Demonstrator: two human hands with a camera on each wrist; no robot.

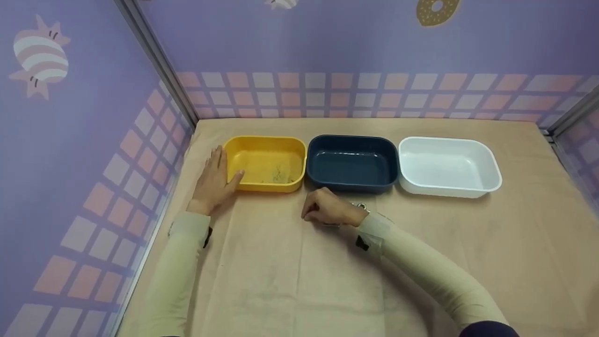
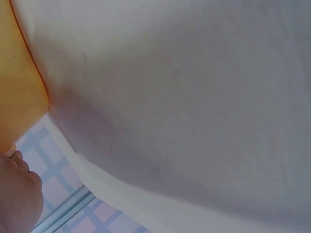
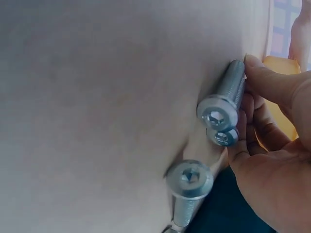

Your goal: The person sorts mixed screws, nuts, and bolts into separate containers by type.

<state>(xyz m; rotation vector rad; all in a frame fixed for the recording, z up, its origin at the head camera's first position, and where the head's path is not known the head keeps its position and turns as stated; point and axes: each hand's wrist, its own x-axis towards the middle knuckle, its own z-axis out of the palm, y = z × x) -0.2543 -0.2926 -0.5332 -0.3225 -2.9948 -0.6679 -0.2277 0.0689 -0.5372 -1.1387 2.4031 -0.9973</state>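
Curled fingers on the right hand (image 1: 327, 207), right beside two bolts (image 3: 217, 109) in front of the blue tray (image 1: 351, 187); pinching one? Can't tell! A third bolt (image 3: 189, 179) sits near. Left hand (image 1: 214, 182), fingers straight, against the yellow tray (image 1: 262, 187).

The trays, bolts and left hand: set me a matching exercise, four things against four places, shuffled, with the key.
1. left hand
2. dark blue tray
3. bolts
4. white tray

A. rightmost in the row of trays
B. at the right hand
C. middle of the row of trays
D. at the left end of the yellow tray

Pairs: 1-D, 2-C, 3-B, 4-A
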